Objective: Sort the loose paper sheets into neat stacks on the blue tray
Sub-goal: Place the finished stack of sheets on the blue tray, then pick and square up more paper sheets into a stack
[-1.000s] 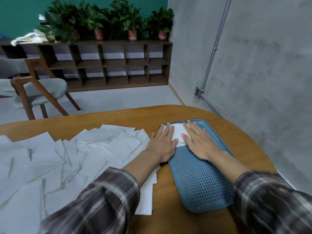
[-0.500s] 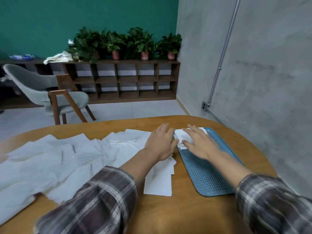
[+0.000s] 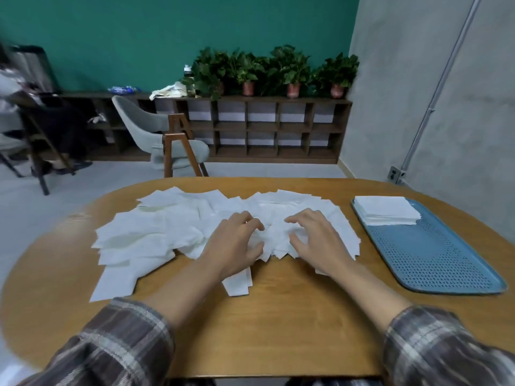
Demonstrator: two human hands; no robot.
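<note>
Two bare hands are down on the heap of loose paper sheets (image 3: pixel 156 232) spread over the middle and left of the wooden surface (image 3: pixel 278 316). The left hand (image 3: pixel 234 246) and the right hand (image 3: pixel 320 243) sit side by side, close but apart. Each has its fingers (image 3: pixel 252 220) bent claw-like with the tips on the paper. From where I stand I cannot tell whether either hand has a sheet pinched or is only pressing on the pile. Off to the right, clear of the heap, lies the blue tray (image 3: pixel 434 260). One squared stack of sheets (image 3: pixel 387 213) sits at its far end. Plaid sleeves cover both forearms. Beyond the surface are a grey chair (image 3: pixel 167 135) and a low cubby shelf (image 3: pixel 264 126) topped with potted plants (image 3: pixel 289 68).
</note>
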